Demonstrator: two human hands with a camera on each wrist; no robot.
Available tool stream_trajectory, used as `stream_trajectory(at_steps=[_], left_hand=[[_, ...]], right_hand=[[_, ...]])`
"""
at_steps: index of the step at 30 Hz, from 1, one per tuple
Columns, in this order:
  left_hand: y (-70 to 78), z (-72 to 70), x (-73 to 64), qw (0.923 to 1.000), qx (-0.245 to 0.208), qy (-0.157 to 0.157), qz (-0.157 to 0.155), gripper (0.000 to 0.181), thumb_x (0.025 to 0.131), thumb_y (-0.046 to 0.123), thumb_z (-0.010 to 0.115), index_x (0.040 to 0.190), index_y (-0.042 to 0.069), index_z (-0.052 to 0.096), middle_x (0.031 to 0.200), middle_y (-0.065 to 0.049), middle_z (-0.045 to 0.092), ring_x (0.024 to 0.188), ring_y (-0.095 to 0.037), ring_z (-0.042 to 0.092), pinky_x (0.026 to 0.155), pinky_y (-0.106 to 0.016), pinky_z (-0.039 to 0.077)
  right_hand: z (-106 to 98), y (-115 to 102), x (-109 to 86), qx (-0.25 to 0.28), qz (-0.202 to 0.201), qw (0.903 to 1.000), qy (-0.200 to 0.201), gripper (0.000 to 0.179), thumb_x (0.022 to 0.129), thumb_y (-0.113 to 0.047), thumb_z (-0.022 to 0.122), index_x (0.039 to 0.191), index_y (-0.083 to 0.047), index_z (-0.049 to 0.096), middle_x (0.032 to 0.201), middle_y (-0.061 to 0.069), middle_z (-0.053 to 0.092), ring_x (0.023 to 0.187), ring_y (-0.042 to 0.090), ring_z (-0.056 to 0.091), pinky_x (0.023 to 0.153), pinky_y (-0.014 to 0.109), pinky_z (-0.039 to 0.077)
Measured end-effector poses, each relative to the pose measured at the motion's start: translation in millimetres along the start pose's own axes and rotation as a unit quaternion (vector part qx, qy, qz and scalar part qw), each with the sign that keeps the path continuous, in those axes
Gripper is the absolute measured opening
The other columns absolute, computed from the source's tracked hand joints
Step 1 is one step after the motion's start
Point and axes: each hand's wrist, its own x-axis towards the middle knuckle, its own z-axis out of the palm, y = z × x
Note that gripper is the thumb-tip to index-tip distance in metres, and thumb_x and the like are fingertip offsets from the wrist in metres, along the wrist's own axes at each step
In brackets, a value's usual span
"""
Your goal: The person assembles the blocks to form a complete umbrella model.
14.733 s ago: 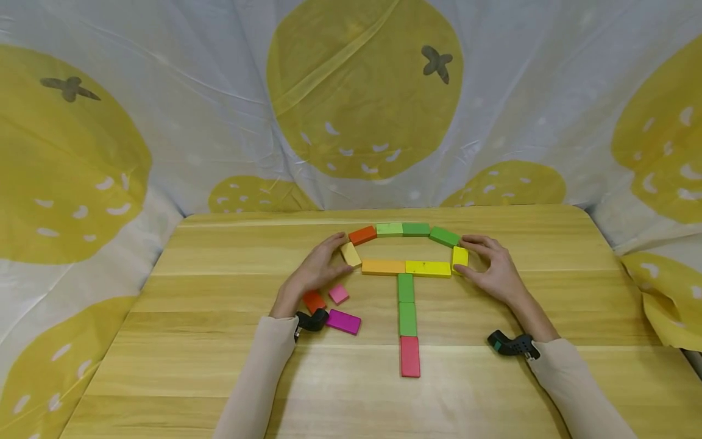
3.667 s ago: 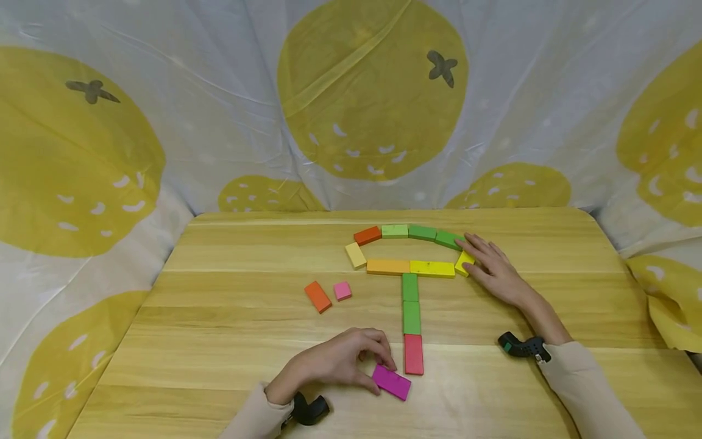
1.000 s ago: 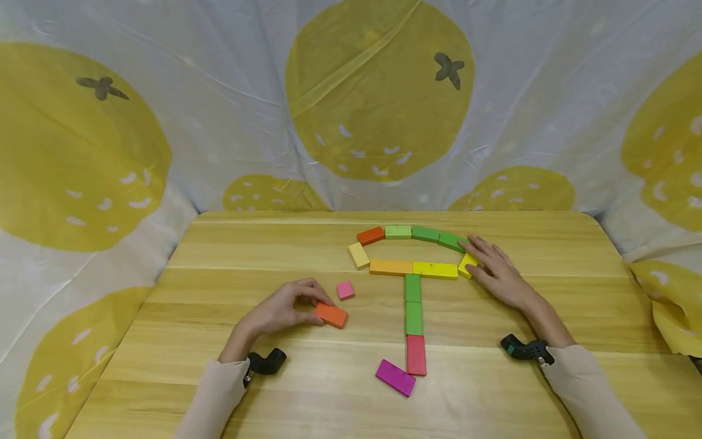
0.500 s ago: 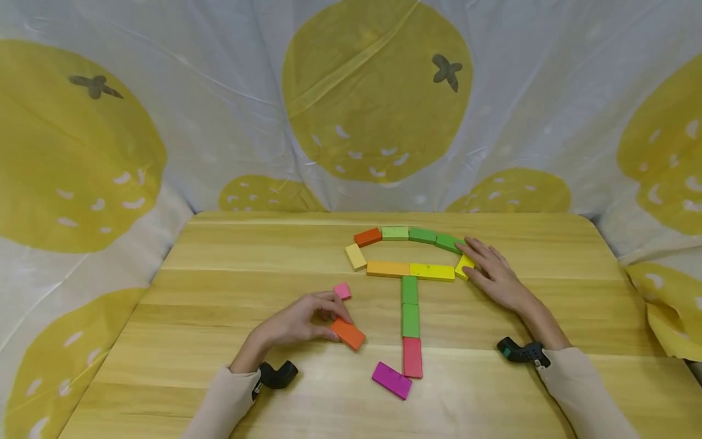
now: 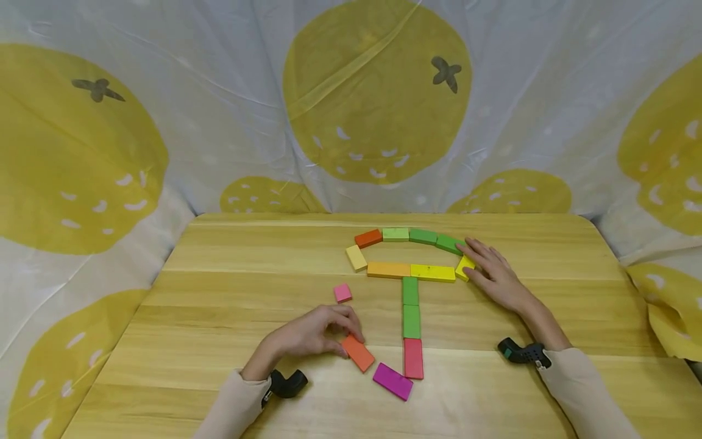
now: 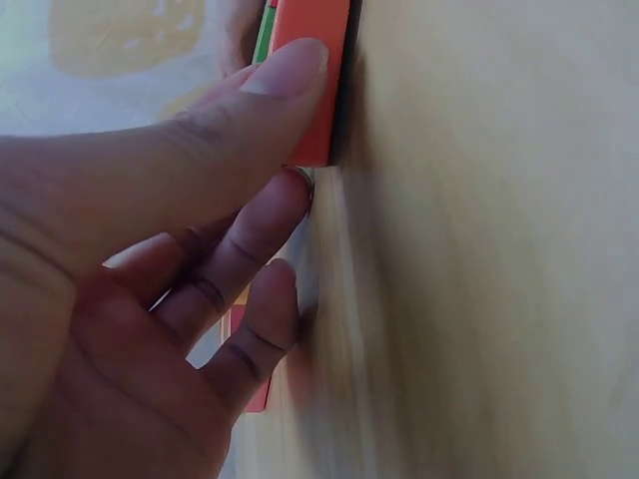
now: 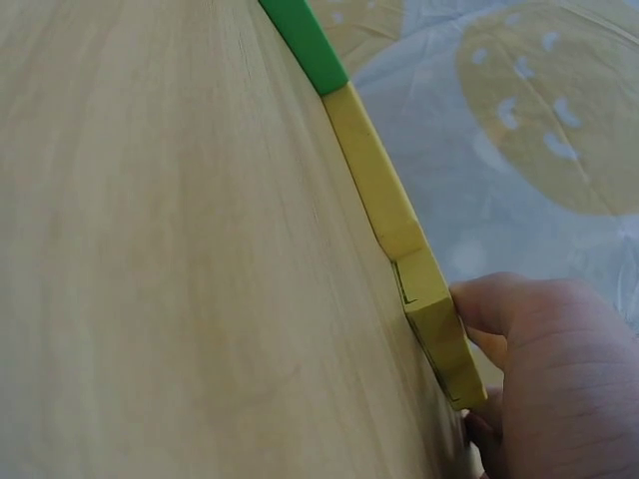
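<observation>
My left hand (image 5: 320, 331) pinches an orange block (image 5: 359, 355) low over the table, left of the stem of blocks. In the left wrist view the thumb lies along that orange block (image 6: 312, 20). A magenta block (image 5: 392, 381) lies slanted just beyond it, one corner by the pink-red block (image 5: 414, 359) at the stem's bottom. My right hand (image 5: 496, 275) stays at the right end of the arch, holding a small yellow block (image 5: 464, 268) between thumb and fingers. Its fingertips reach the dark green block (image 5: 448, 244). The right wrist view shows the thumb against the yellow block (image 7: 444, 344).
A curved row of blocks, red-orange (image 5: 368, 238) to green, arches over a bar of orange (image 5: 388, 269) and yellow (image 5: 433, 272) blocks. Green blocks (image 5: 411, 291) form the stem. A cream block (image 5: 356, 258) closes the left side. A small pink block (image 5: 342, 292) lies apart on the wooden table (image 5: 219, 274).
Earlier, my left hand set the magenta block beside the stem's foot. It then took the orange block and has carried it right and nearer me, turning it. My right hand has kept its place recently.
</observation>
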Motion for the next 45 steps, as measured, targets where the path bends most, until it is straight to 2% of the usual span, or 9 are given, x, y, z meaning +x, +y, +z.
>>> stream_trajectory(at_steps=[12, 23, 26, 29, 33, 36, 38, 41, 45], left_hand=[[-0.2, 5.3, 3.8, 0.9994, 0.027, -0.002, 0.02, 0.029, 0.089, 0.004, 0.08, 0.115, 0.017, 0.079, 0.119, 0.004, 0.068, 0.116, -0.008, 0.059, 0.107, -0.028, 0.05], [1.7, 1.1, 5.2, 0.999, 0.032, 0.003, 0.032, 0.031, 0.089, 0.006, 0.08, 0.119, 0.015, 0.077, 0.122, 0.003, 0.069, 0.118, -0.01, 0.062, 0.107, -0.029, 0.05], [1.0, -2.1, 4.3, 0.9989, 0.016, 0.029, 0.035, 0.029, 0.09, 0.009, 0.081, 0.118, 0.013, 0.076, 0.121, 0.0, 0.07, 0.115, -0.014, 0.064, 0.105, -0.031, 0.053], [-1.4, -6.0, 3.3, 0.9954, 0.021, 0.087, 0.034, 0.029, 0.091, 0.011, 0.08, 0.119, 0.012, 0.076, 0.121, 0.0, 0.069, 0.113, -0.018, 0.063, 0.1, -0.034, 0.054], [-8.8, -12.6, 3.8, 0.982, 0.058, 0.178, 0.02, 0.029, 0.091, 0.008, 0.079, 0.12, 0.013, 0.076, 0.125, 0.001, 0.066, 0.119, -0.02, 0.059, 0.1, -0.039, 0.052], [-16.9, -18.1, 4.1, 0.9743, 0.076, 0.212, 0.004, 0.032, 0.091, 0.004, 0.078, 0.121, 0.012, 0.075, 0.13, 0.0, 0.064, 0.126, -0.022, 0.056, 0.108, -0.045, 0.049], [-20.9, -22.1, 4.3, 0.9739, 0.079, 0.212, -0.009, 0.034, 0.09, 0.004, 0.077, 0.123, 0.011, 0.073, 0.133, 0.0, 0.062, 0.13, -0.023, 0.054, 0.113, -0.048, 0.046], [-24.8, -28.1, 6.4, 0.9784, 0.076, 0.191, -0.02, 0.038, 0.09, 0.004, 0.076, 0.127, 0.011, 0.071, 0.136, -0.001, 0.061, 0.132, -0.024, 0.054, 0.115, -0.051, 0.044], [-29.0, -34.8, 8.4, 0.9842, 0.074, 0.16, -0.021, 0.036, 0.093, 0.001, 0.073, 0.127, 0.012, 0.072, 0.131, -0.002, 0.063, 0.125, -0.022, 0.057, 0.108, -0.044, 0.05]], right_hand=[[1.0, 2.8, -0.5, 0.004, 0.003, 1.0, -0.003, 0.057, 0.108, -0.024, 0.053, 0.162, -0.013, 0.036, 0.169, 0.026, 0.024, 0.157, 0.05, 0.017, 0.126, 0.067, 0.005], [-0.6, 2.8, -1.3, 0.007, 0.005, 1.0, 0.0, 0.057, 0.108, -0.024, 0.052, 0.162, -0.012, 0.036, 0.169, 0.027, 0.024, 0.156, 0.051, 0.017, 0.126, 0.067, 0.005], [-1.3, 2.1, -1.7, 0.006, 0.006, 1.0, 0.001, 0.057, 0.108, -0.024, 0.052, 0.162, -0.013, 0.037, 0.168, 0.027, 0.024, 0.156, 0.051, 0.017, 0.126, 0.067, 0.005], [-2.4, 1.0, -3.1, 0.004, 0.006, 1.0, 0.0, 0.057, 0.108, -0.024, 0.052, 0.162, -0.012, 0.037, 0.168, 0.028, 0.024, 0.156, 0.051, 0.017, 0.126, 0.068, 0.005], [-3.1, -0.2, -4.4, 0.003, 0.006, 1.0, 0.0, 0.057, 0.108, -0.023, 0.053, 0.161, -0.011, 0.037, 0.168, 0.029, 0.025, 0.155, 0.052, 0.018, 0.125, 0.069, 0.006], [-1.9, -0.6, -2.5, 0.001, 0.004, 1.0, -0.001, 0.057, 0.108, -0.023, 0.052, 0.161, -0.011, 0.037, 0.168, 0.028, 0.024, 0.156, 0.052, 0.017, 0.124, 0.069, 0.006], [-0.7, -0.7, -0.7, -0.002, 0.002, 1.0, -0.003, 0.057, 0.108, -0.024, 0.052, 0.162, -0.011, 0.036, 0.168, 0.027, 0.024, 0.156, 0.051, 0.017, 0.125, 0.069, 0.006], [0.0, -0.6, 0.9, -0.002, 0.002, 1.0, -0.001, 0.057, 0.108, -0.024, 0.052, 0.162, -0.011, 0.036, 0.169, 0.027, 0.024, 0.156, 0.051, 0.017, 0.125, 0.068, 0.005], [0.7, -0.3, 1.9, -0.002, 0.002, 1.0, -0.001, 0.057, 0.108, -0.024, 0.052, 0.162, -0.011, 0.036, 0.168, 0.027, 0.024, 0.156, 0.051, 0.017, 0.125, 0.069, 0.005]])
